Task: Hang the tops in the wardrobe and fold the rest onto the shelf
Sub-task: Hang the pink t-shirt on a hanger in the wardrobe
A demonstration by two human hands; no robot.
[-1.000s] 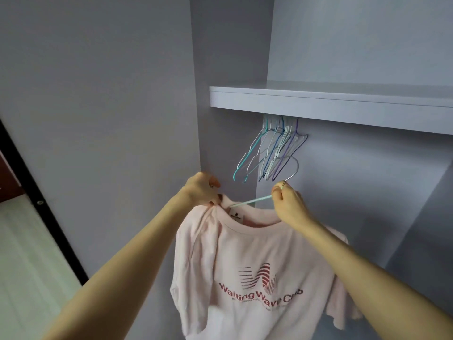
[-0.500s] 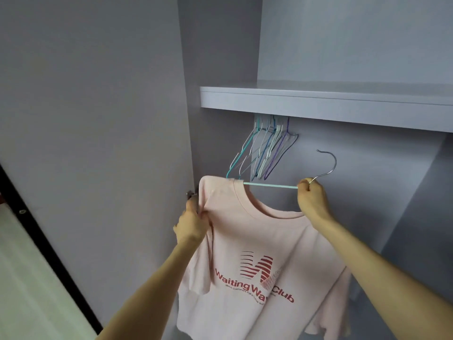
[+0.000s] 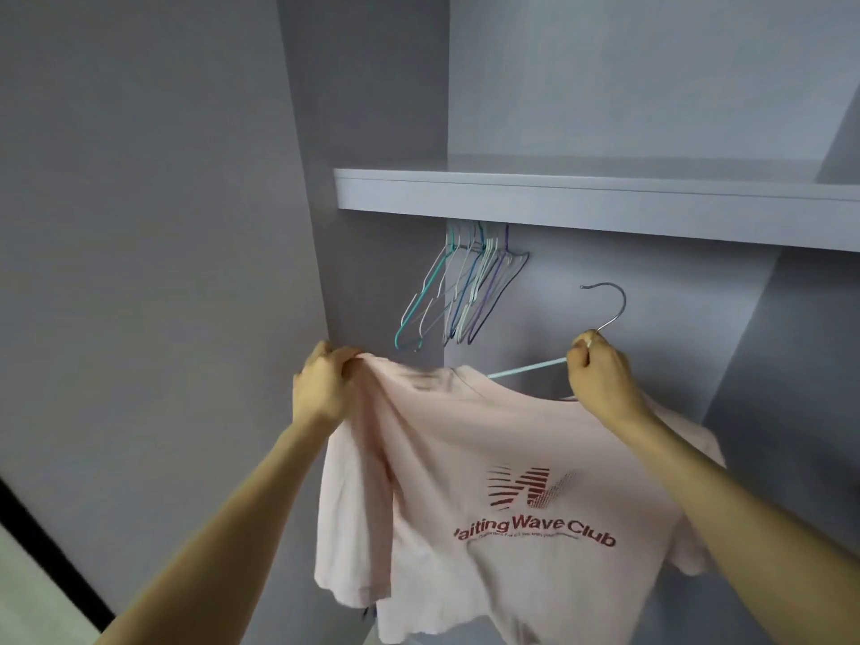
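Item one, nearest me: pink T-shirt (image 3: 493, 481), printed chest facing me, draped from the middle of view down to six o'clock, its collar already threaded over a hanger. Item two, my left hand (image 3: 325, 388), at nine o'clock of the shirt: fingers (image 3: 346, 353) curled tight, pinching the shoulder seam and pulling the cloth out toward the wardrobe's side wall (image 3: 381, 109). Item three, my right hand (image 3: 600, 370), at two o'clock of the shirt: fingers closed round the neck of the teal wire hanger (image 3: 526, 368), just under its steel hook (image 3: 609, 302), which stands free in the air and is not yet on anything. Item four, farther in at twelve o'clock: a bunch of empty hangers (image 3: 465, 290) dangling beneath the shelf (image 3: 581, 197); the rail that carries them is hidden behind the shelf's front edge. Risks, as I judge them: the left shoulder looks bunched rather than seated on the wire, so once I let go there the shirt could slide off that end; raising the hook blind toward a rail I cannot see, I may miss it or snag the empty hangers; a tilted hanger would tip the shirt toward the low side.
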